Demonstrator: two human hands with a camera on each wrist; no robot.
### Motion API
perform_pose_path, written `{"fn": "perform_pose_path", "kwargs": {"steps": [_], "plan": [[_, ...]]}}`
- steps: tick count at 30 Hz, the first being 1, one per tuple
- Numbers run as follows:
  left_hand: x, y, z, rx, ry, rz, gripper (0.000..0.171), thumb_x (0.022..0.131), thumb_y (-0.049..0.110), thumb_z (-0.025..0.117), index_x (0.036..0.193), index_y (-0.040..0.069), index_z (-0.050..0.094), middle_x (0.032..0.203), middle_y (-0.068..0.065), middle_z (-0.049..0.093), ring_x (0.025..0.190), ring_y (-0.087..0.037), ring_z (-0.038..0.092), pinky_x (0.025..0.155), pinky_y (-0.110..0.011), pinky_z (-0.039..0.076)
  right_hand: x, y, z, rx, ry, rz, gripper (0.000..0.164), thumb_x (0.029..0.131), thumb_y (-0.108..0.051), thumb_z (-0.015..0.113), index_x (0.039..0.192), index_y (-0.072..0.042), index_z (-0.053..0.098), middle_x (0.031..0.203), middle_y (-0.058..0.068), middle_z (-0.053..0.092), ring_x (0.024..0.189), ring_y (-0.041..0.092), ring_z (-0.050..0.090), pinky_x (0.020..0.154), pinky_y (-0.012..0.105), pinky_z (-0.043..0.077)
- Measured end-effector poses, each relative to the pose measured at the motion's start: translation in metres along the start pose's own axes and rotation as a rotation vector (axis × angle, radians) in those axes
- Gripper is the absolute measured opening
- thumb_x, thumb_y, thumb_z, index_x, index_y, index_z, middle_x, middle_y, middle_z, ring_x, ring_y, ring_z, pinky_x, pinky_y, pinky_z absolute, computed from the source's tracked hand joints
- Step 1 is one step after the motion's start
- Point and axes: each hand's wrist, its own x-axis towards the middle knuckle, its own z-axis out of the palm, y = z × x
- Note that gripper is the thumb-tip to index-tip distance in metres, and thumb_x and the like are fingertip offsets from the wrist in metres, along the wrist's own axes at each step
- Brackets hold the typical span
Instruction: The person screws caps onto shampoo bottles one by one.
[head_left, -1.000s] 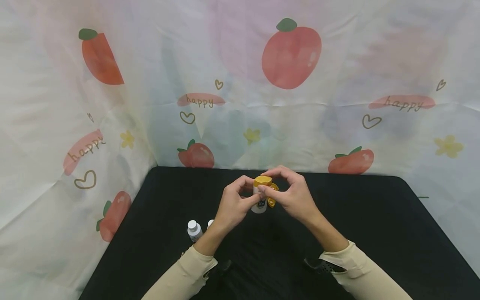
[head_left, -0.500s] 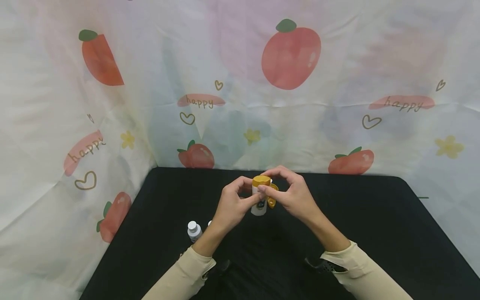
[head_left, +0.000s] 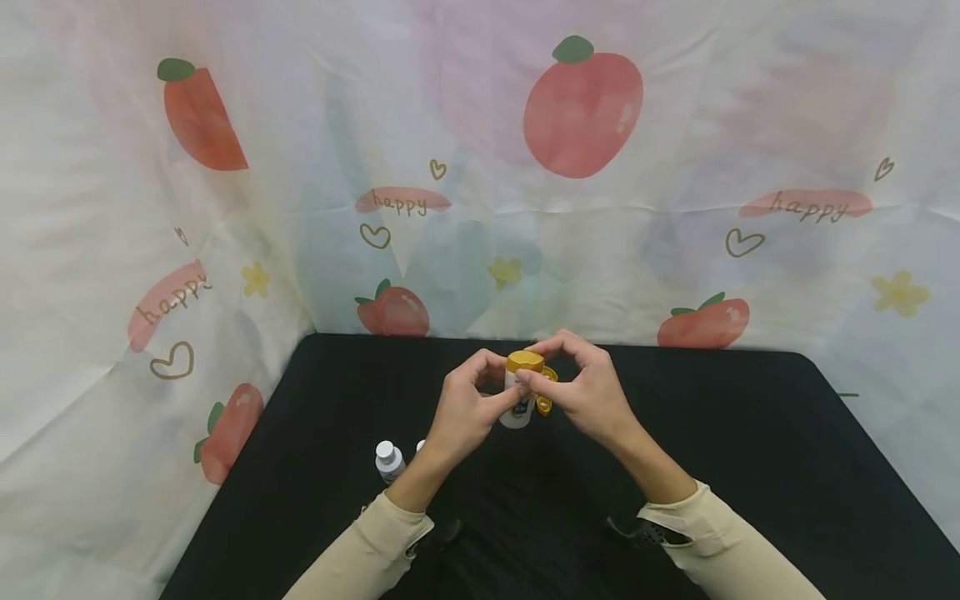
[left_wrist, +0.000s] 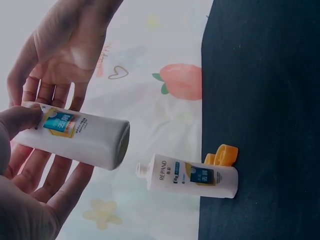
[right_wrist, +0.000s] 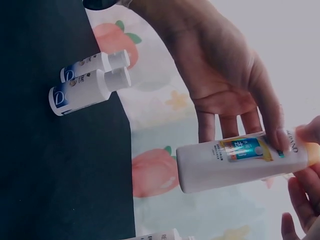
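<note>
A white shampoo bottle with a yellow cap is held nearly upright between both hands. My left hand grips its body, thumb across the front near the label and fingers behind. From the other side, my right hand pinches the yellow cap at its lower edge, thumb in front and index finger behind. The left wrist view shows the bottle's base unsupported from below. Beyond it stands a second, uncapped shampoo bottle with a bare white neck, next to loose orange-yellow caps.
Two white bottles with white caps, one in front and one behind, stand on the black table by my left forearm. A printed fruit curtain hangs behind the table and along its left side.
The held bottle dips and shifts slightly left, then comes back up and right. Both hands stay on it in almost the same place.
</note>
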Motion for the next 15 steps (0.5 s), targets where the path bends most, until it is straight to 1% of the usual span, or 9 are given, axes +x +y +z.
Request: {"fn": "perform_pose_path", "kwargs": {"steps": [3, 5, 9, 15], "plan": [[0.0001, 0.0003, 0.0001, 0.004, -0.001, 0.003, 0.026, 0.083, 0.027, 0.076, 0.102, 0.015, 0.063, 0.092, 0.0, 0.067, 0.084, -0.01, 0.065, 0.066, -0.027, 0.057, -0.0004, 0.0004, 0.0007, -0.001, 0.005, 0.003, 0.026, 0.081, -0.014, 0.077, 0.105, -0.017, 0.067, 0.102, -0.002, 0.065, 0.098, 0.014, 0.057, 0.091, 0.034, 0.044], [-0.0001, 0.0004, -0.0006, 0.002, -0.006, -0.012, 0.027, 0.083, 0.027, 0.076, 0.103, 0.016, 0.063, 0.093, 0.0, 0.066, 0.086, -0.011, 0.065, 0.066, -0.026, 0.057, -0.0006, 0.0009, 0.0011, -0.005, 0.002, 0.008, 0.026, 0.082, -0.015, 0.077, 0.106, -0.017, 0.067, 0.103, -0.002, 0.064, 0.099, 0.014, 0.057, 0.091, 0.033, 0.044], [-0.0002, -0.0001, -0.0025, -0.012, -0.029, -0.054, 0.031, 0.083, 0.027, 0.076, 0.108, 0.015, 0.063, 0.098, -0.002, 0.066, 0.091, -0.014, 0.065, 0.071, -0.026, 0.057, -0.0007, 0.0016, 0.001, -0.012, -0.007, 0.015, 0.026, 0.082, -0.019, 0.077, 0.106, -0.021, 0.067, 0.104, -0.006, 0.063, 0.1, 0.012, 0.056, 0.092, 0.033, 0.044], [-0.0001, 0.0, -0.0068, -0.024, -0.076, -0.079, 0.035, 0.083, 0.029, 0.075, 0.112, 0.015, 0.061, 0.103, -0.003, 0.065, 0.096, -0.014, 0.064, 0.076, -0.027, 0.056, -0.0007, 0.0018, 0.0003, -0.003, -0.029, 0.009, 0.024, 0.083, -0.024, 0.076, 0.105, -0.025, 0.066, 0.103, -0.008, 0.063, 0.101, 0.011, 0.056, 0.094, 0.042, 0.042]]}}
